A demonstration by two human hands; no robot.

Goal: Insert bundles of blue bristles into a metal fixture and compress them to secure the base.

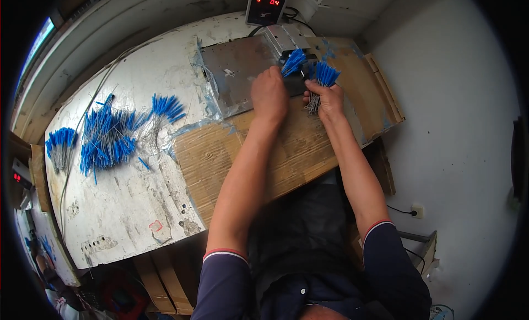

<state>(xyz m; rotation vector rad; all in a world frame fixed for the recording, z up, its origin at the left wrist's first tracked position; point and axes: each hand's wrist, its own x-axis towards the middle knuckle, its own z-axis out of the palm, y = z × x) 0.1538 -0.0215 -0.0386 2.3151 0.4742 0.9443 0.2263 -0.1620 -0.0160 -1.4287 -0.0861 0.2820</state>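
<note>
Right hand (329, 98) grip closed round bundle of thin blue-tipped metal rods (327, 74), far right over worn white surface (135, 196). Left hand (270, 95) near 2nd blue-tipped bundle (294, 61); grip hidden, cannot tell. Step seemingly bundle handling; next move calls for keeping rods together.

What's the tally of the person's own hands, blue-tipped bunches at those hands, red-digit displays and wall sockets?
Own hands: 2 (left hand, right hand)
Blue-tipped bunches at them: 2
Red-digit displays: 2
Wall sockets: 1
Total: 7
</note>
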